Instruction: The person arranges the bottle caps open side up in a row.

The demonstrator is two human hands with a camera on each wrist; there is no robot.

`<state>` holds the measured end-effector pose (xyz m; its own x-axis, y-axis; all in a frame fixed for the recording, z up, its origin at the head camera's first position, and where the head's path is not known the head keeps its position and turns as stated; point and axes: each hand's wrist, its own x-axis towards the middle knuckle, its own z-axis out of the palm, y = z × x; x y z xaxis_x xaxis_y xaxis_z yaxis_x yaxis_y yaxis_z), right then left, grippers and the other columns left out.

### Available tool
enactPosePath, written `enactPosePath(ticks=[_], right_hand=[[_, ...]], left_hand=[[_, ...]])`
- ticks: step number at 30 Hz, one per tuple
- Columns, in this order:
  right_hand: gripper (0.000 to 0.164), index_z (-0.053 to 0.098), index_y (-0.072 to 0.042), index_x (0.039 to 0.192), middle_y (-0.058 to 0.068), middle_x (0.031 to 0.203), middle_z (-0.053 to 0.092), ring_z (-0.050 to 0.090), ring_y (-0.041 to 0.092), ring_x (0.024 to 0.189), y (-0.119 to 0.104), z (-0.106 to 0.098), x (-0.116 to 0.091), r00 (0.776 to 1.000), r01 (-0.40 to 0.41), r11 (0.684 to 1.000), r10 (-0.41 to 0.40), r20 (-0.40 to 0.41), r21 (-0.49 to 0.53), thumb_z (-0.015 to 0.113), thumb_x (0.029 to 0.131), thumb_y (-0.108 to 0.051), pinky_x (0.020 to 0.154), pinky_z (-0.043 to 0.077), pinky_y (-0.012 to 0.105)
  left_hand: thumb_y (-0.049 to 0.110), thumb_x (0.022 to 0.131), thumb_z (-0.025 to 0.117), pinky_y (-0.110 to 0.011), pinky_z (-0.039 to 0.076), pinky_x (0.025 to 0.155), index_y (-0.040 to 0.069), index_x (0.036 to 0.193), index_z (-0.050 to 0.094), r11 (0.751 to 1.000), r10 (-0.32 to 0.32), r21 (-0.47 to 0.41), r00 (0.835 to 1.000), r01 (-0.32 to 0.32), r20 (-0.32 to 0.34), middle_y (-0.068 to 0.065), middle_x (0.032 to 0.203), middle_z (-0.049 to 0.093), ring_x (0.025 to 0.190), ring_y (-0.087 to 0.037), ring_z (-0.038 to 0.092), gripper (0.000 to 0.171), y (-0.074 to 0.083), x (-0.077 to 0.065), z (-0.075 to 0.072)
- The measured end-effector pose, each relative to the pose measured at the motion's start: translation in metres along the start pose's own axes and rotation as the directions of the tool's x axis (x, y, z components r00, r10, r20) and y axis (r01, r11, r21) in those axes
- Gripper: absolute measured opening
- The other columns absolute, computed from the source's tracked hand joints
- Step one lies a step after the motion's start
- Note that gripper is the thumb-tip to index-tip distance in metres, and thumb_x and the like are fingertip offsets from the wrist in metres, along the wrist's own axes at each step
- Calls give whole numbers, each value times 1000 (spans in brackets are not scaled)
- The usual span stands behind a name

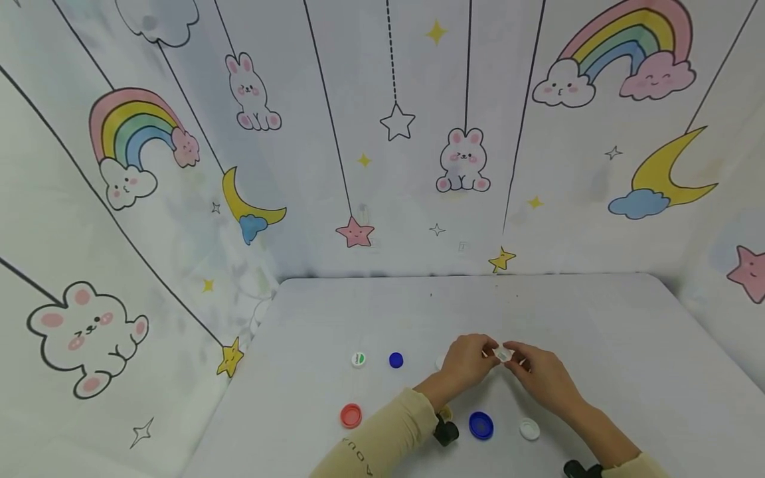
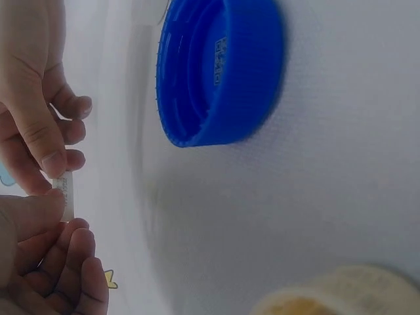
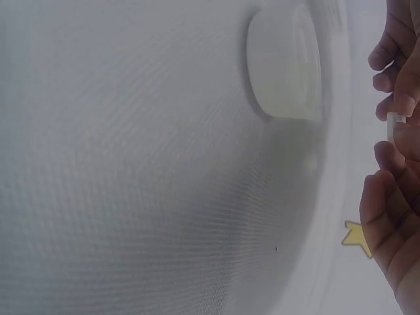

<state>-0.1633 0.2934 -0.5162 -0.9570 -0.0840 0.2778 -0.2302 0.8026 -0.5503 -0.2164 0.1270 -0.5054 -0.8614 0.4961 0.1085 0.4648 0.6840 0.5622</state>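
head view | my left hand [image 1: 465,364] and right hand [image 1: 542,376], both nearly closed, pinch opposite edges of a small white piece [image 1: 503,354] | advise light, even pressure, piece level.

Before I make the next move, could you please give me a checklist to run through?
1. Left hand pinching the small whitish piece: ok.
2. Right hand pinching that piece too: ok.
3. Large blue cap apart from both hands: ok.
4. Red cap fully visible in the head view: ok.
5. Yellowish cap fully visible there: not ok, partly hidden.
6. Wording printed on the piece: cannot tell, too small.
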Motion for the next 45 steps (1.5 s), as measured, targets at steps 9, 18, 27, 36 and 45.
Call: enactPosePath(ticks=[9,18,27,36,45], right_hand=[[35,67,-1,116,-5,78,64,52,1,61,3,3,0,1000,-14,1000,15,24,-23,75,82,-4,51,42,22],[34,69,-1,115,-4,80,68,57,6,67,10,12,-2,993,-56,996,63,97,-65,74,81,-5,59,47,25],[33,69,-1,115,-2,82,70,60,8,68,10,14,-3,991,-64,996,72,111,-69,73,82,-5,61,49,28],[32,69,-1,113,-3,81,69,60,9,69,7,12,-2,987,-79,993,90,135,-82,73,82,-6,63,49,32],[32,69,-1,112,-3,79,67,60,12,71,10,14,-3,980,-105,991,118,161,-89,74,81,-5,65,51,35]], left_hand=[[23,87,75,-11,40,58,16,108,73,999,-6,39,1000,5,27,11,87,69,68,5,53,23,0,0,3],[24,87,74,-14,41,58,17,107,74,987,-28,162,993,10,112,12,79,66,64,2,52,22,0,3,9],[23,87,73,-14,42,61,17,109,73,982,-37,187,991,12,131,12,81,67,68,1,55,23,-4,5,18],[21,87,72,-13,41,60,15,111,73,984,-33,180,989,7,144,11,80,66,66,2,52,25,-1,2,15],[23,87,72,-13,43,64,16,115,72,982,-48,190,981,12,187,12,82,66,70,2,54,29,3,0,13]])
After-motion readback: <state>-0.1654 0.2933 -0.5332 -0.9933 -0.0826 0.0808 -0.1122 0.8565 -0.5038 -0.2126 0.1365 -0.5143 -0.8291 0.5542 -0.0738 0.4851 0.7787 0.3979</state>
